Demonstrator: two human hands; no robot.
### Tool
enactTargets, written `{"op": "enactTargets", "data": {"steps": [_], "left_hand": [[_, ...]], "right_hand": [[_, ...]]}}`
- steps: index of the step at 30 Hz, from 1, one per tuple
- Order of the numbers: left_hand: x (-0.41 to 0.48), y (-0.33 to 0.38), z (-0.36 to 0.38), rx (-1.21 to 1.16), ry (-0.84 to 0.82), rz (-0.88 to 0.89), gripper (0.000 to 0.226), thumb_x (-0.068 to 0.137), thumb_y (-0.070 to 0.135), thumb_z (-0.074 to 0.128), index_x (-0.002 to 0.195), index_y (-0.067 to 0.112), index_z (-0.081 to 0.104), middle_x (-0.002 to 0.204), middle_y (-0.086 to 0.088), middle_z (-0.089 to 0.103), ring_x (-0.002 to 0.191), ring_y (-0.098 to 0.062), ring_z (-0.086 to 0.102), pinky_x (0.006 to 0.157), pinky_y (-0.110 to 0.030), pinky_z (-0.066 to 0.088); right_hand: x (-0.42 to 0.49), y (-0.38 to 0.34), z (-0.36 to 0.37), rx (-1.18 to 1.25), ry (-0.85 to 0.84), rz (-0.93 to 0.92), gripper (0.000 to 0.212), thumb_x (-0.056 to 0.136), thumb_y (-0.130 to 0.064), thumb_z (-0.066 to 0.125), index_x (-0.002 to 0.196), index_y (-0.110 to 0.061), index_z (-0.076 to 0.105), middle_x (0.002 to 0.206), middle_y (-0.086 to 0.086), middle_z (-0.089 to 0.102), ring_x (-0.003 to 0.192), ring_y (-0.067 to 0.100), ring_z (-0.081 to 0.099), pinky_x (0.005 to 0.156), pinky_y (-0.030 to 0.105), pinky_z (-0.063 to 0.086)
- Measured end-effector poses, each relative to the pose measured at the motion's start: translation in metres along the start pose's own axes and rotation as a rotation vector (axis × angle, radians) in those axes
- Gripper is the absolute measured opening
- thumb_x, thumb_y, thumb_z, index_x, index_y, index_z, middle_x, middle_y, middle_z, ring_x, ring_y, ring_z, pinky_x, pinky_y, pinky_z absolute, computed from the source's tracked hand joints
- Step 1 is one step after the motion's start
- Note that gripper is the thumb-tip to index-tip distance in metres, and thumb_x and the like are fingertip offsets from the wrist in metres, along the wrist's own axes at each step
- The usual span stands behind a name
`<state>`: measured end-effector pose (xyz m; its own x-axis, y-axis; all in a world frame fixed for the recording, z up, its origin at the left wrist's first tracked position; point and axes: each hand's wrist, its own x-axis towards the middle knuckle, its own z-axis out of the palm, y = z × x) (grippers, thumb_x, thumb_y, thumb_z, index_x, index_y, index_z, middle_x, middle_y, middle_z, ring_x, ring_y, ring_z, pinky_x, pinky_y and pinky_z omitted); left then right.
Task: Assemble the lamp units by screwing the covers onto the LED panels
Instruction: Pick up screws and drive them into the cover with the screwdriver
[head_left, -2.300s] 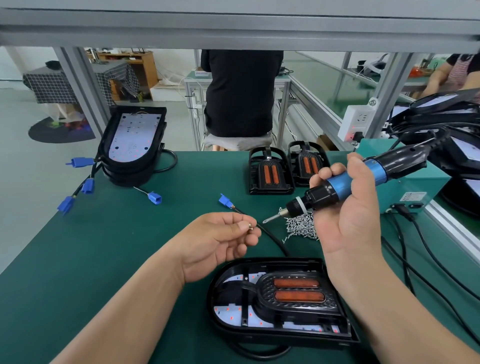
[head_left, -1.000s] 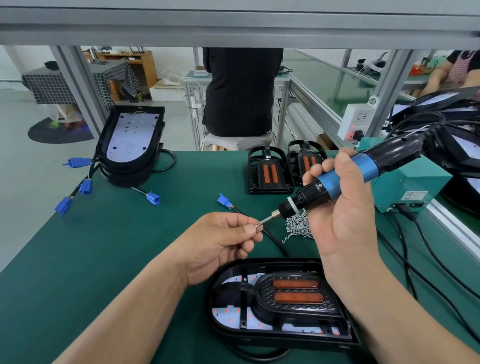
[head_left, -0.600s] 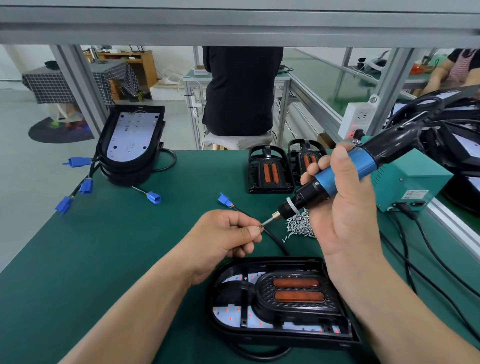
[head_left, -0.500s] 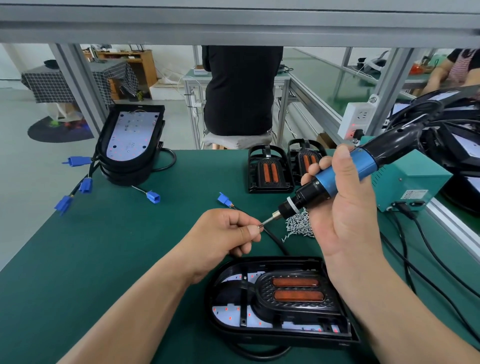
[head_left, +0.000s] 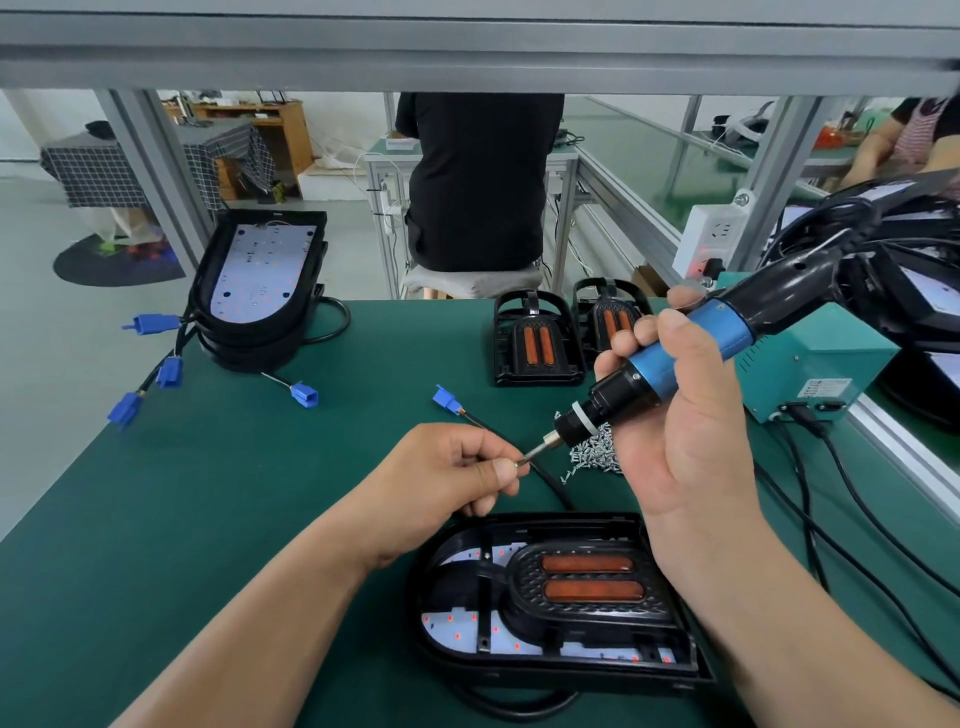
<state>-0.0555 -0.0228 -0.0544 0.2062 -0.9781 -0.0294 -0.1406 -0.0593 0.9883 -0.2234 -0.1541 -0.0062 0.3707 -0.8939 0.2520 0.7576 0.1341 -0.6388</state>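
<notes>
Screw (head_left: 515, 464) in left hand (head_left: 447, 480); right hand (head_left: 680, 436) grips cylindrical screwdriver (head_left: 670, 361).

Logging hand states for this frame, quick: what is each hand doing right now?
Left hand: pinches a small screw between thumb and fingertips.
Right hand: grips the blue electric screwdriver.

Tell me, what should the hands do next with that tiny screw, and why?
Probably the left hand lets go, leaving the screw on the screwdriver: its tip touches the pinched screw, and the cover below lies on its panel.
</notes>
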Motion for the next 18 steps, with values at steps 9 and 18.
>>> {"op": "enactTargets", "data": {"steps": [9,18], "left_hand": [[0.000,0.001,-0.006,-0.059,-0.045,-0.005,0.019,0.092,0.024,0.072,0.109,0.025,0.079,0.086,0.000,0.073,0.067,-0.012,0.059,0.066,-0.025,0.049],[-0.006,0.009,-0.021,0.107,-0.033,-0.033,0.011,0.099,0.017,0.071,0.098,0.022,0.081,0.079,0.005,0.070,0.067,-0.010,0.058,0.061,-0.021,0.046]], "right_hand": [[0.002,-0.002,0.000,0.056,0.045,0.009,0.020,0.102,-0.011,0.059,0.120,-0.019,0.055,0.085,-0.001,0.057,0.079,0.017,0.058,0.084,0.033,0.050],[-0.007,-0.013,0.011,0.154,-0.007,0.067,0.011,0.105,-0.017,0.058,0.116,-0.018,0.057,0.084,-0.002,0.057,0.076,0.015,0.057,0.082,0.034,0.052]]}}
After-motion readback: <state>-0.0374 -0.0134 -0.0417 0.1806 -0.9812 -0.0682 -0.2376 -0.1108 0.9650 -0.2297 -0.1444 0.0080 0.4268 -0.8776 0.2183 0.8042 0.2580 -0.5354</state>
